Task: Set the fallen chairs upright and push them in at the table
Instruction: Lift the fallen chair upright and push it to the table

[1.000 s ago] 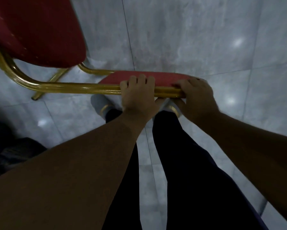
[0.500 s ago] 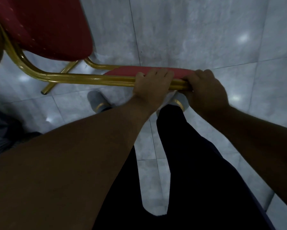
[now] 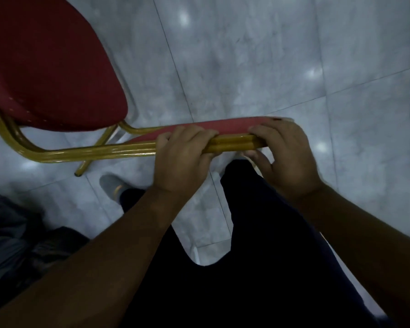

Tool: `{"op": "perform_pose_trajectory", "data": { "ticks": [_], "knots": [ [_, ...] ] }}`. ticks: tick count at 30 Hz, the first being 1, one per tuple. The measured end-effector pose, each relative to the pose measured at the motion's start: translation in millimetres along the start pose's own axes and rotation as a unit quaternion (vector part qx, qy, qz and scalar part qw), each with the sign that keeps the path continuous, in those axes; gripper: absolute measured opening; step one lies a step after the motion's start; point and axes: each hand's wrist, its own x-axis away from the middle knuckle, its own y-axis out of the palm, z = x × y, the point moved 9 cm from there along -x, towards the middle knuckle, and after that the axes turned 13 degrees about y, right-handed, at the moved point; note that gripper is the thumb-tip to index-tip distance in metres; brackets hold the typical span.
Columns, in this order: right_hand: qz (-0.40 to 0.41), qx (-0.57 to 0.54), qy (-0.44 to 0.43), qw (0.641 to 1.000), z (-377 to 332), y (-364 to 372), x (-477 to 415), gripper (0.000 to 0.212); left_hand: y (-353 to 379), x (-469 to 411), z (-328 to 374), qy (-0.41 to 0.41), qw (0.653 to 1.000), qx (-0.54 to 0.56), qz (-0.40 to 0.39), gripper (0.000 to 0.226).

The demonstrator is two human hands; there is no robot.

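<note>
Two bare hands on one red chair (image 3: pixel 52 74) with a shiny gold frame (image 3: pixel 97 151). Left hand (image 3: pixel 182 159) wrapped over the gold top bar of the chair back, fingers (image 3: pixel 189 136) curled tight around it and touching the red pad (image 3: pixel 223 127) behind the bar. Right hand (image 3: pixel 286 152) just beside the left hand, at the end of the same bar, fingers closed around bar and pad, thumb tucked under. Both hands shut tight on the chair, with a short bit of bare gold bar between them.

Red seat of the chair up high to the left of the hands, big and dark. Gold frame bending down from the seat and running flat across to the hands. One thin gold leg (image 3: pixel 90 159) sticking down below the bar onto the grey tiled floor (image 3: pixel 270 55). Chair tipped, not standing straight.

Below the chair back, two legs in dark trousers (image 3: pixel 258 256). Grey shoe (image 3: pixel 112 185) on the floor, under the bar and left of the left hand. Something dark and lumpy (image 3: pixel 21 245) far left of the legs, too dim to tell what.
</note>
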Motion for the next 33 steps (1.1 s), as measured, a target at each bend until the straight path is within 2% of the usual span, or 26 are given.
{"op": "perform_pose_trajectory", "data": {
  "ticks": [4, 7, 12, 15, 17, 21, 23, 27, 31, 33],
  "knots": [
    [0.016, -0.032, -0.035, 0.999, -65, -22, 17, 0.031, -54, 37, 0, -0.007, 1.000, 0.016, 0.010, 0.030],
    [0.023, -0.029, -0.071, 0.997, -126, -40, 33, 0.036, -101, 70, -1, -0.001, 0.999, 0.029, 0.032, 0.030],
    [0.027, 0.003, -0.130, 0.991, -241, -64, 62, 0.045, -185, 129, 0, 0.061, 0.995, 0.027, 0.072, 0.037],
    [0.037, 0.042, -0.173, 0.983, -314, -66, 87, 0.042, -233, 169, -2, 0.113, 0.988, 0.022, 0.102, 0.031],
    [0.060, 0.062, -0.211, 0.974, -363, -70, 104, 0.040, -264, 203, -13, 0.118, 0.986, 0.012, 0.120, 0.027],
    [0.097, 0.089, -0.272, 0.953, -457, -66, 131, 0.034, -316, 267, -38, 0.089, 0.987, 0.012, 0.131, 0.032],
    [0.096, 0.080, -0.288, 0.949, -486, -62, 142, 0.032, -333, 297, -53, 0.048, 0.990, 0.009, 0.134, 0.037],
    [0.067, 0.053, -0.272, 0.958, -481, -61, 146, 0.042, -360, 346, -81, -0.059, 0.982, 0.039, 0.174, 0.034],
    [0.049, 0.077, -0.284, 0.954, -490, -56, 147, 0.041, -388, 377, -84, -0.113, 0.975, 0.054, 0.183, 0.035],
    [0.035, 0.091, -0.290, 0.952, -510, -52, 151, 0.039, -410, 386, -74, -0.105, 0.977, 0.020, 0.182, 0.039]
  ]
}}
